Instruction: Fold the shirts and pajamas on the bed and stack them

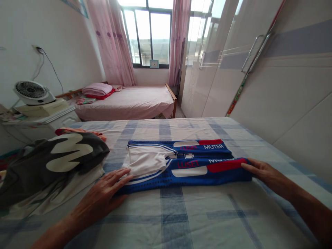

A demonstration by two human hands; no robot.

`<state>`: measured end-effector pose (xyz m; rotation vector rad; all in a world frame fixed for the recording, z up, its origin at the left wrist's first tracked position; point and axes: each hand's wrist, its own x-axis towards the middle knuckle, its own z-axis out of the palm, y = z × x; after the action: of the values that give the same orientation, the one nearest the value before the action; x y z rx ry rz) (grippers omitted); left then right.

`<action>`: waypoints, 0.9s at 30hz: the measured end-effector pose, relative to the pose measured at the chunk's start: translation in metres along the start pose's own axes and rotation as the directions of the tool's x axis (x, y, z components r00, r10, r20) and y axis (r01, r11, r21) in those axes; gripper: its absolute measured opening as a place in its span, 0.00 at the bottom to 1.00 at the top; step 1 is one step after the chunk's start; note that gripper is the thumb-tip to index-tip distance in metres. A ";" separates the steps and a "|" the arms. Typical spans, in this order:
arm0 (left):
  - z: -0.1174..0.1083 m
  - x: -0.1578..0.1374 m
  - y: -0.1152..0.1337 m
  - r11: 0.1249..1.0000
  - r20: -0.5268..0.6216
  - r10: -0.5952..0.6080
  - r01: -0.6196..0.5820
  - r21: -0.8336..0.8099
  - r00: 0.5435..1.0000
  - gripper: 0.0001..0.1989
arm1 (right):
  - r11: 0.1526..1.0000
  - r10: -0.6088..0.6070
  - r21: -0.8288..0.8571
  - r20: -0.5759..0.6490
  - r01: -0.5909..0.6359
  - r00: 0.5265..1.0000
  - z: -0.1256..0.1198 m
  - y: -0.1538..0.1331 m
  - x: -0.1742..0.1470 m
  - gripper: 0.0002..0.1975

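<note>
A blue, white and red sports jersey (190, 171) lies on the bed, its long sides folded inward, with "LUSET" and "MUTER" lettering on the blue strips. White fabric shows at its left end, bordered by striped trim. My left hand (109, 188) is closed on the near left corner, fingers over the cloth and thumb along the near edge. At the near right corner, my right hand (261, 171) pinches the fabric with the thumb on top; its other fingers are partly hidden behind the cloth.
A checked sheet (173, 221) covers this bed. Dark clothing (90, 166) with pale shapes is heaped at left. Beyond stand a pink bed (145, 98), a white fan (32, 91) on a cabinet and, along the right, a glossy wardrobe (293, 79).
</note>
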<state>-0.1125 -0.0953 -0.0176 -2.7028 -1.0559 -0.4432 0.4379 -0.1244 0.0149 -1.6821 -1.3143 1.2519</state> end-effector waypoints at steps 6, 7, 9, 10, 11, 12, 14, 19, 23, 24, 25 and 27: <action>0.005 0.003 -0.002 0.992 -0.190 0.119 -0.111 0.051 0.975 0.12 | 0.998 0.038 -0.047 -0.155 -0.046 0.987 0.006 0.012 -0.005 0.34; 0.005 0.004 -0.002 0.994 -0.211 0.113 -0.107 0.038 0.971 0.10 | 0.998 0.022 -0.060 -0.161 -0.032 0.987 0.006 0.014 -0.007 0.37; 0.003 0.004 0.000 0.998 -0.238 0.060 -0.064 -0.006 0.969 0.08 | 0.997 -0.009 -0.072 -0.176 -0.004 0.984 0.006 0.015 -0.011 0.40; 0.003 0.004 0.000 0.999 -0.243 0.026 -0.034 -0.030 0.970 0.08 | 0.996 -0.016 -0.086 -0.194 -0.001 0.981 0.006 0.016 -0.013 0.40; 0.002 0.004 0.001 0.999 -0.242 -0.003 -0.009 -0.051 0.970 0.08 | 0.994 -0.017 -0.106 -0.213 -0.006 0.977 0.005 0.017 -0.014 0.40; 0.002 0.003 0.001 0.998 -0.236 -0.020 0.004 -0.067 0.971 0.08 | 0.991 -0.014 -0.133 -0.229 -0.017 0.973 0.004 0.019 -0.015 0.40; 0.001 0.002 0.000 0.996 -0.224 -0.024 0.005 -0.086 0.974 0.08 | 0.981 -0.010 -0.190 -0.254 -0.039 0.967 0.004 0.023 -0.015 0.41; 0.000 0.004 0.004 0.998 -0.227 0.040 -0.048 -0.031 0.973 0.11 | 0.981 -0.082 -0.193 -0.263 0.031 0.961 0.014 0.025 -0.016 0.40; -0.001 0.016 0.012 0.988 -0.150 0.156 -0.157 0.007 0.976 0.14 | 0.987 -0.063 -0.161 -0.212 0.029 0.975 0.024 0.015 -0.022 0.40; -0.002 0.019 0.013 0.986 -0.138 0.164 -0.167 -0.010 0.977 0.12 | 0.989 -0.070 -0.141 -0.227 0.038 0.971 0.024 0.012 -0.023 0.38; -0.002 0.022 0.014 0.987 -0.135 0.153 -0.159 -0.032 0.979 0.12 | 0.992 -0.077 -0.117 -0.253 0.049 0.964 0.023 0.011 -0.024 0.36; -0.004 0.025 0.015 0.990 -0.132 0.102 -0.113 -0.084 0.986 0.10 | 0.993 -0.082 -0.109 -0.284 0.052 0.955 0.018 0.011 -0.025 0.34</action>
<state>-0.0857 -0.0921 -0.0062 -2.7512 -0.8712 -0.6489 0.4239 -0.1521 0.0063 -1.7958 -1.2611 0.8741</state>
